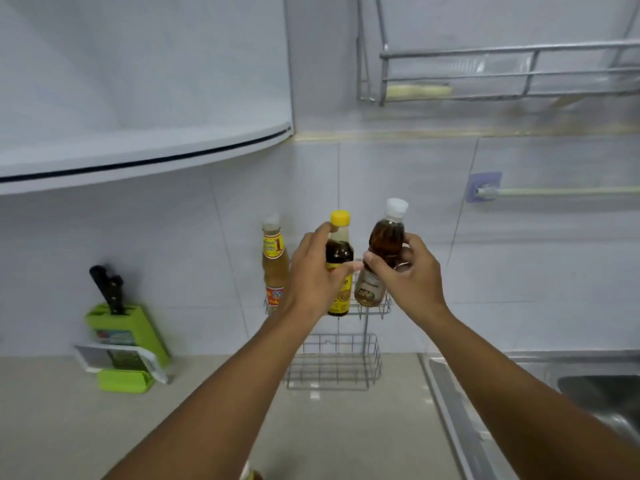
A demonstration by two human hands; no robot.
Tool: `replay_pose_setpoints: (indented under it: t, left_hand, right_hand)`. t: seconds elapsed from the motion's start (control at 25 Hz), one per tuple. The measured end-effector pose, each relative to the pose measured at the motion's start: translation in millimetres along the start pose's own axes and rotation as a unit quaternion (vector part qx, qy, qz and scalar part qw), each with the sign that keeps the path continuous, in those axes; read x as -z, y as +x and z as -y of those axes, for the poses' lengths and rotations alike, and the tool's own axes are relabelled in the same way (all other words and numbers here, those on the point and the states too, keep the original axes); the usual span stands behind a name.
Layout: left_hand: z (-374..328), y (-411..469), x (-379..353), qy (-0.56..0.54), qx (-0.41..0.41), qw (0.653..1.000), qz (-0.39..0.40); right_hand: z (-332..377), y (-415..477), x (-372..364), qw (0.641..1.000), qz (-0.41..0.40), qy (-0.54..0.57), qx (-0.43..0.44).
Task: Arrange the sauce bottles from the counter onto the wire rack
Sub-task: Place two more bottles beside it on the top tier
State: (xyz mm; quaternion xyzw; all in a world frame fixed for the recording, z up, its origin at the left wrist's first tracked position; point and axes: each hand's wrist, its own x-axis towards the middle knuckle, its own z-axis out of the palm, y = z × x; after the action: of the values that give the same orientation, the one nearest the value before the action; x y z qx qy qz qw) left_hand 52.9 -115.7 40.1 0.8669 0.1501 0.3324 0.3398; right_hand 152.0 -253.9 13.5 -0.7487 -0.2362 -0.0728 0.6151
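Observation:
A two-tier wire rack point(334, 367) stands against the tiled wall. On its upper tier a pale-orange sauce bottle point(274, 268) with a red and yellow label stands upright at the left. My left hand point(311, 271) is wrapped around a dark sauce bottle with a yellow cap point(339, 251), upright at the upper tier's middle. My right hand point(412, 275) grips a brown sauce bottle with a white cap point(386, 244), tilted right, its base at the upper tier's right side. The lower tier holds nothing.
A green knife block point(128, 341) with black-handled knives stands left on the counter point(104, 427). A steel sink point(588, 393) lies at the right. A cabinet point(138, 98) overhangs at upper left, a metal dish rack point(502, 74) hangs at upper right, and a rail point(554, 191) is fixed on the wall.

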Motion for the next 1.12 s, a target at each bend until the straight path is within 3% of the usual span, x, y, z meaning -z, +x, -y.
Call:
replay_pose_setpoints:
  t: [0.36,0.72,1.12]
  left_hand:
    - [51.2,20.0,-1.4,0.020,0.027,0.999,-0.019]
    - [71.4,20.0,-8.0,0.066,0.089,0.994,0.018]
    - [51.3,29.7,12.8,0.109,0.019,0.993,-0.042]
  right_hand:
    - [-20.2,26.8,-55.1,0.995,0.091,-0.026,-0.026]
    - [-52.9,31.6,-74.4,0.982,0.182,-0.025,-0.044]
    - [-44.7,37.1,-81.9,0.971,0.227,-0.069,-0.028]
